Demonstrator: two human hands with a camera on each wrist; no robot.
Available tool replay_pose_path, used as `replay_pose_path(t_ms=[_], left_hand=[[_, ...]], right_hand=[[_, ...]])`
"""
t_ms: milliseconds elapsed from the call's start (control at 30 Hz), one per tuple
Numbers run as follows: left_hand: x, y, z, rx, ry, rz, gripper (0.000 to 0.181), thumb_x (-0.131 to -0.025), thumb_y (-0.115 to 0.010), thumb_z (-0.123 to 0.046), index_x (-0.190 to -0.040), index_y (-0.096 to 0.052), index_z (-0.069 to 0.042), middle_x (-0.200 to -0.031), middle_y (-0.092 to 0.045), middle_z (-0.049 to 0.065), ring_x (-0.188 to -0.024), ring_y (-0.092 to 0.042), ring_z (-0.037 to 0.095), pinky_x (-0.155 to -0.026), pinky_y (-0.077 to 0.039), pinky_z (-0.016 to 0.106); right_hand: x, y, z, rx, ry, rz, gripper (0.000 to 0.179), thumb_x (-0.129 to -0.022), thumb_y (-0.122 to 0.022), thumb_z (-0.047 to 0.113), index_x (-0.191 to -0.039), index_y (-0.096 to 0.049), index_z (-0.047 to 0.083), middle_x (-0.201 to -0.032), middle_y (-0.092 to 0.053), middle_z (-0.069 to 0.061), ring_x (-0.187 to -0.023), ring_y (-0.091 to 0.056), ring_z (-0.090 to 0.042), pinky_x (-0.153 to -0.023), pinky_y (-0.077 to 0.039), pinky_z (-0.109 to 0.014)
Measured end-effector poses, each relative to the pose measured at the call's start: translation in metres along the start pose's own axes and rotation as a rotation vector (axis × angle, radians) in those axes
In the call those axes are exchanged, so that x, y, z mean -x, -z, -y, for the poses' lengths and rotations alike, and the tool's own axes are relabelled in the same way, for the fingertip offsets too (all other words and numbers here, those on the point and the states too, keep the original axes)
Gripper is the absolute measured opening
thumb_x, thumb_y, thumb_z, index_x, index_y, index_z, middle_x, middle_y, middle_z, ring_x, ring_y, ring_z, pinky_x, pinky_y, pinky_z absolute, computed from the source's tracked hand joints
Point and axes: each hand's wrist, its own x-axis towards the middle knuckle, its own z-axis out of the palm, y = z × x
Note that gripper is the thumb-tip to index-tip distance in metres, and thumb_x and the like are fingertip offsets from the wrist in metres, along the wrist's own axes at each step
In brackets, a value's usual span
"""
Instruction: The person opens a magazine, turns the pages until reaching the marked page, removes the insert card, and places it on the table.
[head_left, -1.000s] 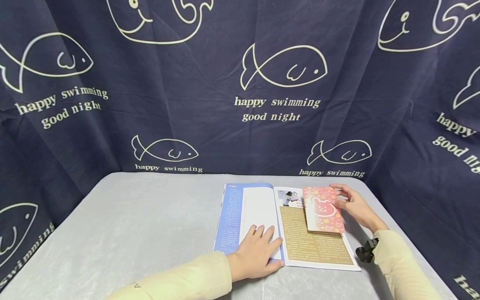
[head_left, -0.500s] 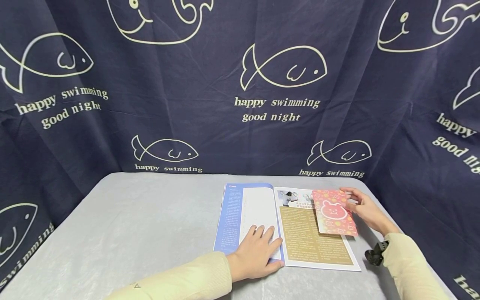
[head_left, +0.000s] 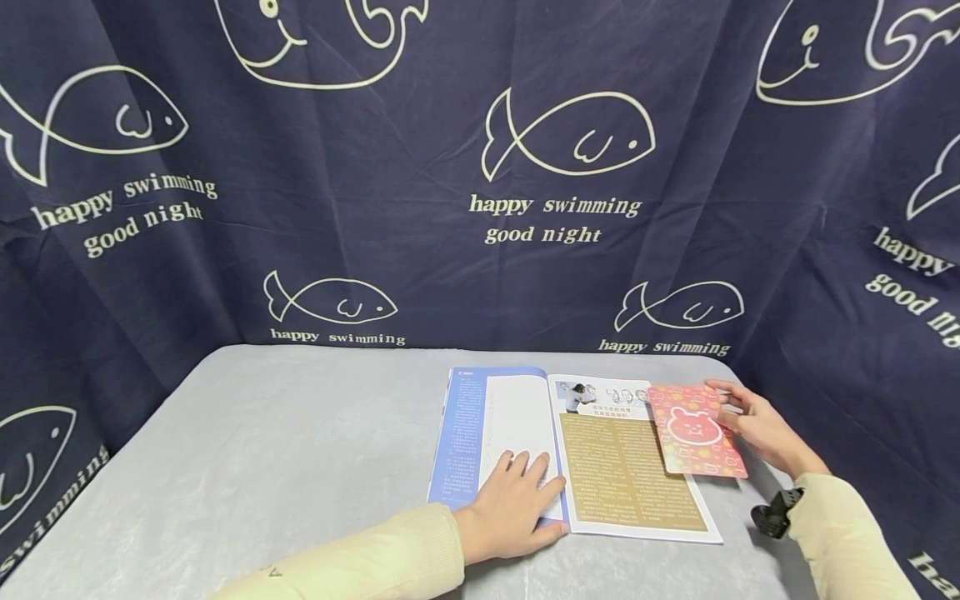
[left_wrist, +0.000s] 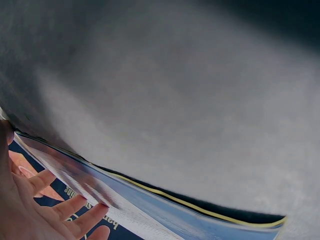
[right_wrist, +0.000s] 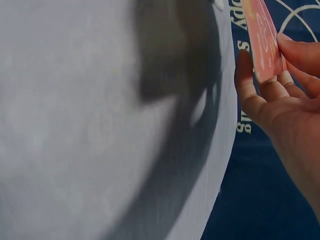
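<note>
An open magazine (head_left: 618, 475) lies on the table, a blue and white page on the left and a brown text page on the right. My left hand (head_left: 510, 504) rests with spread fingers on its left page near the fold. In the left wrist view that hand (left_wrist: 45, 215) shows beside the magazine's edge. My right hand (head_left: 765, 429) pinches the right side of a small pink notebook (head_left: 693, 429) with a bear on its cover. The notebook overlaps the right page's upper outer edge. In the right wrist view, thumb and fingers grip the notebook (right_wrist: 262, 42), which is raised off the table.
The grey-covered table (head_left: 285, 450) extends widely to the left of the magazine. A dark blue curtain (head_left: 420, 217) with fish drawings hangs behind and at both sides. A black wrist camera (head_left: 776, 512) sits at the right sleeve.
My right hand has carried the pink notebook to the right and slightly nearer, uncovering more of the right page's pictures and text. The left hand and magazine have stayed put.
</note>
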Motion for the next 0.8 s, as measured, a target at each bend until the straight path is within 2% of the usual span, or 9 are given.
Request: replay_pose_path(t_ms=[367, 500, 800], left_hand=[[0.0, -0.002, 0.0, -0.006, 0.002, -0.011, 0.056, -0.09, -0.028, -0.061, -0.128, -0.045, -0.024, -0.132, -0.047, 0.009, -0.117, -0.049, 0.028, -0.096, -0.036, 0.045], [0.0, -0.002, 0.0, -0.005, 0.001, -0.013, 0.055, -0.09, -0.029, -0.06, -0.128, -0.045, -0.024, -0.132, -0.047, 0.009, -0.117, -0.049, 0.028, -0.096, -0.036, 0.045], [0.0, 0.001, 0.0, 0.009, 0.0, 0.005, 0.055, -0.09, -0.03, -0.059, -0.129, -0.045, -0.024, -0.133, -0.047, 0.01, -0.118, -0.049, 0.029, -0.097, -0.036, 0.046]], right_hand=[[0.009, 0.016, -0.01, 0.026, -0.005, -0.034, 0.051, -0.088, -0.052, 0.002, -0.134, -0.032, 0.003, -0.096, -0.048, 0.023, -0.081, -0.054, 0.004, -0.067, -0.049, -0.022], [0.01, 0.019, -0.014, 0.055, -0.031, -0.037, 0.053, -0.088, -0.052, 0.004, -0.136, -0.03, 0.003, -0.095, -0.047, 0.024, -0.081, -0.052, 0.005, -0.067, -0.048, -0.022], [0.012, 0.024, -0.019, 0.162, -0.092, -0.033, 0.058, -0.088, -0.052, 0.008, -0.139, -0.025, 0.0, -0.099, -0.045, 0.017, -0.08, -0.049, 0.006, -0.067, -0.045, -0.022]])
